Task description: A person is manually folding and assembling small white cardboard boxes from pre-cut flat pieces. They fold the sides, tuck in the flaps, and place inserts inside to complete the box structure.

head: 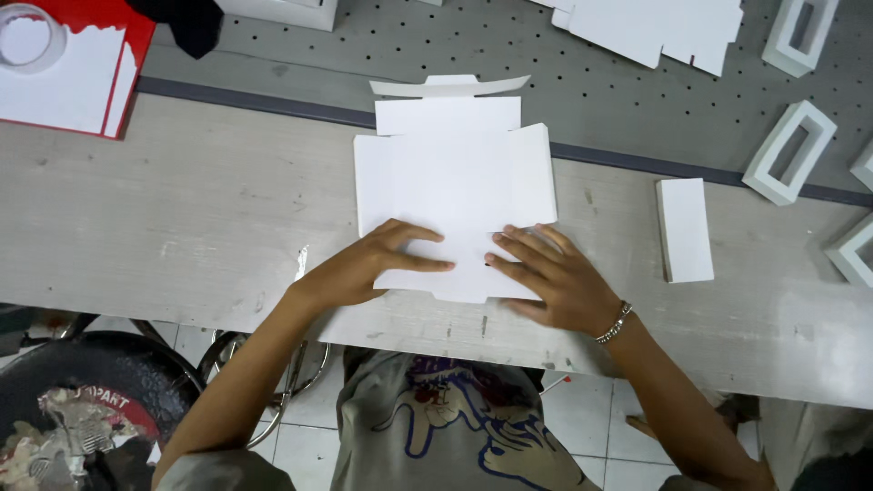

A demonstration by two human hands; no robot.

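Note:
A flat white die-cut cardboard box blank lies unfolded on the pale wooden table in front of me. My left hand presses palm-down on its near left part, fingers spread and pointing right. My right hand, with a bead bracelet at the wrist, presses flat on the near right part, fingers pointing left. The fingertips of the two hands almost meet over the blank's near flap. Neither hand grips anything.
A closed white box lies to the right. White rectangular frame pieces and flat white blanks sit on the grey perforated board behind. A red-edged sheet with a tape roll is far left. A black stool stands below.

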